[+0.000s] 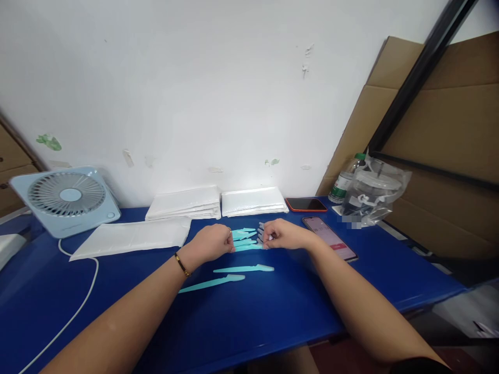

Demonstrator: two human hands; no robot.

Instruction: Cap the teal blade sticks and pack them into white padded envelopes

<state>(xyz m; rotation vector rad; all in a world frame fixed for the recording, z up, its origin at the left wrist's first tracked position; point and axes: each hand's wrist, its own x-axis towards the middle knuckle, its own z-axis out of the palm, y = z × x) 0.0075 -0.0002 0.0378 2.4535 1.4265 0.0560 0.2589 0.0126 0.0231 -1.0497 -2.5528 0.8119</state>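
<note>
A turquoise eyebrow razor [248, 248] spans the gap between my two hands. My left hand [213, 241] pinches its left end, fingers closed. At the opposite end, the thumb and fingertips of my right hand [287, 235] close on the tip. Just behind it lies a small pile of similar turquoise razors [245, 235], partly hidden by my left fingers. Several greyish translucent pieces [261, 232] sit against my right fingertips; I cannot make out what they are. Nearer to me, a loose razor [244, 268] and another razor [212, 283] rest on the blue tabletop [249, 317].
White plastic packets lie in a left stack [185, 202] and a right stack [254, 201] by the wall, with a single packet [134, 238] before them. A fan [70, 195] stands left. Two phones [306, 204], a bottle [345, 179] and a bagged cup [374, 189] are right.
</note>
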